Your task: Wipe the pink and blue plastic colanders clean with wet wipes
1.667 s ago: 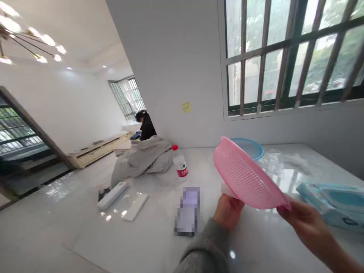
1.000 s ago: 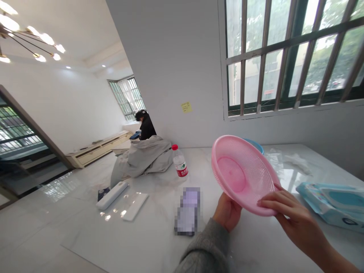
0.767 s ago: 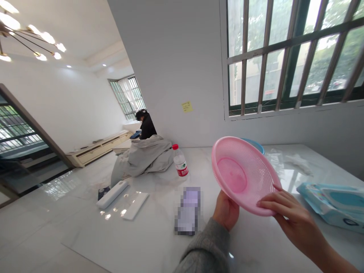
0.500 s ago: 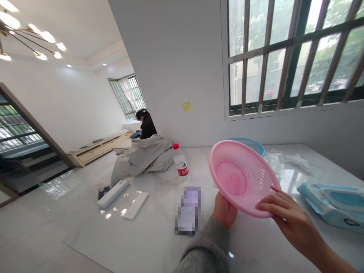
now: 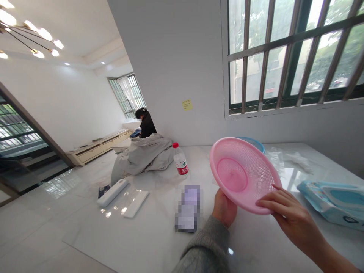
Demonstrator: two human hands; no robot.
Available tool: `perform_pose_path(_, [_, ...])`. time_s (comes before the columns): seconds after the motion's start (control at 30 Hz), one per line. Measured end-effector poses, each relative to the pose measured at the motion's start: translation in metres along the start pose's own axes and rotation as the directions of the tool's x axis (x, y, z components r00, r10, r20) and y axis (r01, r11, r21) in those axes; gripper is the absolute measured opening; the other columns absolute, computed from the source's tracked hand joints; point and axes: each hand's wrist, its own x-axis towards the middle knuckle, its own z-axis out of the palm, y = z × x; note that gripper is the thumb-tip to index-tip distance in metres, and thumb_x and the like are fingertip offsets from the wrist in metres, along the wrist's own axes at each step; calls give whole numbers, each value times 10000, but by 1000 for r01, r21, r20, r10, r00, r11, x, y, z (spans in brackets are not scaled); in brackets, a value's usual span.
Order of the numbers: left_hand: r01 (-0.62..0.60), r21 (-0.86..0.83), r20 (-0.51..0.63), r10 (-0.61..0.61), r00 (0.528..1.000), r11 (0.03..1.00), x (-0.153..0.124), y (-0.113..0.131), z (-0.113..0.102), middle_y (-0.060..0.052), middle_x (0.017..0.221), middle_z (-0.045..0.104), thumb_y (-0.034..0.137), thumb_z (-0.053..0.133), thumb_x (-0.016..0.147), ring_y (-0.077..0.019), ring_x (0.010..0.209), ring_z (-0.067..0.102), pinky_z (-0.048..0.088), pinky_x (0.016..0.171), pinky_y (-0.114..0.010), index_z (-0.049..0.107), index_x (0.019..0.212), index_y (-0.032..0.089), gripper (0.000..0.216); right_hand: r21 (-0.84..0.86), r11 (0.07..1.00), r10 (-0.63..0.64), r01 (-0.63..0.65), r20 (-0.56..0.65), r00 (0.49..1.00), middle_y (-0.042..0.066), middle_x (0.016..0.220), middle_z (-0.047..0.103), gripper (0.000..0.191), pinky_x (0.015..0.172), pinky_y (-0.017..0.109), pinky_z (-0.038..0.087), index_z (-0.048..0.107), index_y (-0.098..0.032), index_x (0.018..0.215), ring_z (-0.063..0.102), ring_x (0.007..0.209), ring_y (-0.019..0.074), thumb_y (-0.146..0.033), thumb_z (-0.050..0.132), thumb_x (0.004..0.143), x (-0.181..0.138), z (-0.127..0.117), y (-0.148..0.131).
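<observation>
Both hands hold one basket (image 5: 244, 174), a round pink one of plastic mesh, raised in the air above the table (image 5: 148, 242) and not resting on it. The left hand (image 5: 224, 208) is closed on the lowest part of the rim and grips it from below. The right hand (image 5: 287, 212) lies on the rim at the near right side, with its fingers (image 5: 269, 204) stretched flat over the edge. The thumb is hidden behind the mesh, so it only seems to pinch there.

The basket is tilted steeply, and its hollow side faces left and toward the camera. Being round, it has no long axis. The rim slopes from upper left down to the right hand. Both hands touch it, so neither is nearer.

Just behind the top edge of the basket, a blue basin (image 5: 256, 143) stands on the table. Left of the hands there is a blurred flat thing (image 5: 188, 207), and further back a bottle (image 5: 180, 161) with a red cap and a grey coat (image 5: 145, 157). At the right lies a blue pack (image 5: 335, 199), well apart from the basket. Another person (image 5: 146, 125) sits far behind.
</observation>
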Motion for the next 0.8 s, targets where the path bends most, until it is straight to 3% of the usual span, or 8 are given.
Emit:
perform_pose_path(0.3, [-17,73,-96,24,995,997,4,-7,-12,-168,1232,774,350,866,692,-387,1336,609,413,1204,-521,791,1026,159,392,16,1000,9,-9,-26,1000,-12,921,768,242,1137,412,476,767,-302,1077,748,866,175,-129,632,978,-1,0,0])
perform_pose_path(0.53, [-57,58,-88,62,994,997,1,0,-6,-176,1297,746,457,844,743,-385,1328,616,447,1167,-524,777,1106,166,470,51,999,-19,19,-18,1000,-5,928,759,279,1131,414,452,754,-282,1104,724,859,166,-77,619,972,0,1,-6])
perform_pose_path(0.8, [-57,61,-112,63,992,997,5,-11,-16,-137,1124,798,336,908,685,-332,1164,696,482,1116,-499,796,978,170,355,33,999,7,-6,-32,999,-7,926,764,267,1083,422,494,774,-293,1075,739,856,176,-100,625,967,0,-1,-5])
